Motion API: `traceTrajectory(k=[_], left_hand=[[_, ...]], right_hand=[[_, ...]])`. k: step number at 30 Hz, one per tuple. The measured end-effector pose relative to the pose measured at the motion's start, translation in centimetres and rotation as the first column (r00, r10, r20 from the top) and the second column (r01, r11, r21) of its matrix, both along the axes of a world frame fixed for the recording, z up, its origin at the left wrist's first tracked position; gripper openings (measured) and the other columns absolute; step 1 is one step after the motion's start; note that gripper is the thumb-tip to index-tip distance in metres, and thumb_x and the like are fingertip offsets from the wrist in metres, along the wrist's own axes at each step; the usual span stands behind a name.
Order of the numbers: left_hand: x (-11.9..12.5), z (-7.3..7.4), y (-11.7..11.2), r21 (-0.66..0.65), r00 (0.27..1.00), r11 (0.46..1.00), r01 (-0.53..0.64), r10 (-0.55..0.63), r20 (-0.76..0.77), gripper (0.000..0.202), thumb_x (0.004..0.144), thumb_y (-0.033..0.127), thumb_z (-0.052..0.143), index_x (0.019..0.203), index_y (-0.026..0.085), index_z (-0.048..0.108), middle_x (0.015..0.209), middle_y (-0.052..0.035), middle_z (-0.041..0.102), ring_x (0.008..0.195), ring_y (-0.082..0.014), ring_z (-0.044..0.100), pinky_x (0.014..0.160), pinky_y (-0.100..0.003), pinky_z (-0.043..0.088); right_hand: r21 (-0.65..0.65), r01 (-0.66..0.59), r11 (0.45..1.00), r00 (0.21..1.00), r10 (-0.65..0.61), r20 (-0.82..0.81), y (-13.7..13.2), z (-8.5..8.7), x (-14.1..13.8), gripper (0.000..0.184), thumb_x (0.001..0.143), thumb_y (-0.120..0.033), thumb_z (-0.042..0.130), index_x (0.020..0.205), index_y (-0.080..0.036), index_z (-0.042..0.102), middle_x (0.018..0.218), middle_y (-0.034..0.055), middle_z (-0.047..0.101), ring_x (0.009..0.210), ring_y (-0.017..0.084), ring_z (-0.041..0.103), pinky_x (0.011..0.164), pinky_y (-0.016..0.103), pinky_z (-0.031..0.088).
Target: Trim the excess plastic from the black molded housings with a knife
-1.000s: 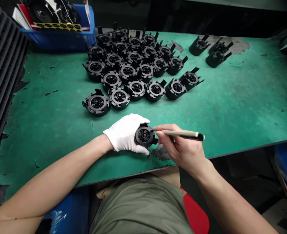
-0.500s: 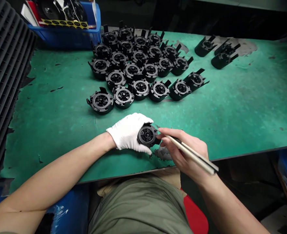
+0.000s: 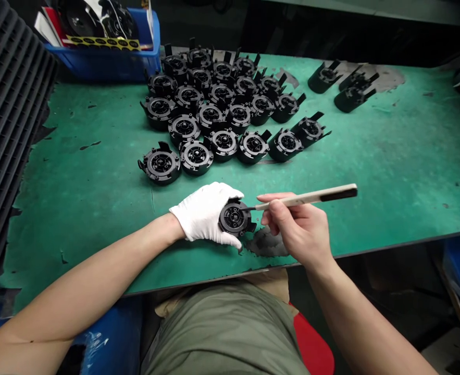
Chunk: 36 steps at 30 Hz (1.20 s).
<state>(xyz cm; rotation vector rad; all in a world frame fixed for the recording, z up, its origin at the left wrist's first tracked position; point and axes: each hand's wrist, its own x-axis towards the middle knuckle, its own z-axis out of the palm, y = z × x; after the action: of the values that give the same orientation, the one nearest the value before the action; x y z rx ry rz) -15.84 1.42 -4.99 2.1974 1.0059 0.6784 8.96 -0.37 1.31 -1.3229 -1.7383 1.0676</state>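
My left hand (image 3: 206,212), in a white glove, is closed around a round black plastic housing (image 3: 234,217) near the front of the table. The housing's ribbed, ringed end faces up, with tabs along its rim. My bare right hand (image 3: 302,226) grips a slim pen-like tool (image 3: 311,197) with a cream handle, a dark patch at its rear and a thin dark tip. That tip reaches over the right side of the housing's upper face; whether it touches cannot be made out.
Several similar black housings (image 3: 224,143) stand grouped beyond my hands on the green tabletop (image 3: 401,172). A few more housings (image 3: 323,78) stand at the far right. A filled blue bin (image 3: 104,65) sits at the back left, beside a stack of ridged dark trays (image 3: 11,130).
The tool has swung from slanting down toward me to nearly level, its rear end now pointing right. Its thin tip now shows over the housing. My left hand keeps its hold.
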Motion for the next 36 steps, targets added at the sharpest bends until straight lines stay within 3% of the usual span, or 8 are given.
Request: traceTrajectory(k=[2, 7, 10, 13, 17, 21, 27, 36], left_hand=[[0.0, 0.0, 0.0, 0.011, 1.000, 1.000, -0.001, 0.001, 0.006, 0.109, 0.064, 0.085, 0.094, 0.141, 0.015, 0.062, 0.131, -0.0195, 0.073, 0.120, -0.0426, 0.072, 0.111, -0.058, 0.057], [-0.2, -0.1, -0.2, 0.027, 0.999, 1.000, -0.003, 0.002, 0.034, 0.108, 0.065, 0.085, 0.093, 0.142, 0.016, 0.061, 0.132, -0.0194, 0.073, 0.122, -0.0415, 0.072, 0.112, -0.057, 0.058], [-0.3, -0.1, -0.2, 0.024, 0.999, 1.000, 0.000, -0.001, 0.034, 0.106, 0.066, 0.086, 0.092, 0.142, 0.018, 0.061, 0.134, -0.0187, 0.073, 0.124, -0.0417, 0.071, 0.113, -0.058, 0.057], [-0.3, -0.2, -0.1, 0.035, 0.999, 0.999, 0.009, -0.011, 0.043, 0.107, 0.067, 0.087, 0.091, 0.143, 0.019, 0.060, 0.134, -0.0188, 0.072, 0.124, -0.0416, 0.072, 0.113, -0.059, 0.057], [-0.4, -0.2, -0.2, 0.052, 0.999, 0.999, 0.011, -0.013, 0.045, 0.107, 0.068, 0.087, 0.090, 0.143, 0.018, 0.060, 0.134, -0.0193, 0.072, 0.124, -0.0415, 0.071, 0.113, -0.058, 0.058], [-0.5, -0.1, -0.3, 0.055, 0.999, 0.998, 0.010, -0.012, 0.031, 0.108, 0.069, 0.088, 0.089, 0.144, 0.016, 0.060, 0.133, -0.0195, 0.072, 0.123, -0.0414, 0.072, 0.113, -0.058, 0.058], [-0.5, -0.1, -0.2, 0.051, 0.999, 0.999, 0.018, -0.021, 0.050, 0.108, 0.067, 0.087, 0.090, 0.144, 0.018, 0.060, 0.133, -0.0188, 0.073, 0.124, -0.0412, 0.072, 0.114, -0.057, 0.058], [-0.5, -0.1, -0.2, 0.060, 0.999, 0.998, 0.013, -0.016, 0.045, 0.105, 0.069, 0.085, 0.091, 0.144, 0.017, 0.061, 0.132, -0.0188, 0.073, 0.123, -0.0411, 0.072, 0.113, -0.057, 0.058]], right_hand=[[-0.023, 0.022, 0.999, 0.999, -0.022, -0.025, 0.5, -0.3, 0.0, 0.038, 0.110, -0.053, 0.066, 0.111, -0.019, 0.083, 0.073, 0.0012, 0.074, 0.051, 0.012, 0.061, 0.048, 0.026, 0.049], [0.150, 0.186, 0.971, 0.982, -0.178, -0.061, 1.0, -0.5, 1.0, 0.028, 0.110, -0.045, 0.069, 0.121, -0.023, 0.081, 0.081, 0.0008, 0.075, 0.055, 0.012, 0.061, 0.051, 0.026, 0.050], [0.122, 0.130, 0.984, 0.989, -0.120, -0.091, 0.4, -0.5, 1.7, 0.027, 0.110, -0.043, 0.070, 0.126, -0.025, 0.080, 0.084, 0.0009, 0.075, 0.057, 0.013, 0.062, 0.052, 0.028, 0.052], [-0.004, 0.029, 1.000, 0.992, -0.030, -0.120, -0.3, -0.5, 2.0, 0.027, 0.110, -0.044, 0.069, 0.122, -0.024, 0.082, 0.079, 0.0002, 0.074, 0.057, 0.014, 0.063, 0.051, 0.027, 0.052], [-0.080, -0.006, 0.997, 0.989, -0.006, -0.149, -0.8, -0.8, 1.6, 0.028, 0.110, -0.045, 0.069, 0.120, -0.022, 0.082, 0.077, 0.0003, 0.075, 0.055, 0.013, 0.064, 0.052, 0.026, 0.053], [-0.077, -0.046, 0.996, 0.990, 0.035, -0.136, -0.6, -1.2, 1.2, 0.029, 0.111, -0.045, 0.066, 0.124, -0.022, 0.080, 0.081, 0.0007, 0.077, 0.056, 0.013, 0.066, 0.053, 0.026, 0.055], [0.129, 0.063, 0.990, 0.997, -0.058, -0.044, -0.5, -0.8, 1.4, 0.027, 0.112, -0.042, 0.066, 0.128, -0.024, 0.078, 0.093, 0.0029, 0.080, 0.064, 0.014, 0.070, 0.060, 0.029, 0.059], [-0.011, -0.030, 0.999, 0.998, 0.030, -0.049, -0.7, -0.8, 1.1, 0.030, 0.112, -0.045, 0.064, 0.124, -0.022, 0.079, 0.081, 0.0013, 0.078, 0.057, 0.014, 0.069, 0.056, 0.027, 0.058]])
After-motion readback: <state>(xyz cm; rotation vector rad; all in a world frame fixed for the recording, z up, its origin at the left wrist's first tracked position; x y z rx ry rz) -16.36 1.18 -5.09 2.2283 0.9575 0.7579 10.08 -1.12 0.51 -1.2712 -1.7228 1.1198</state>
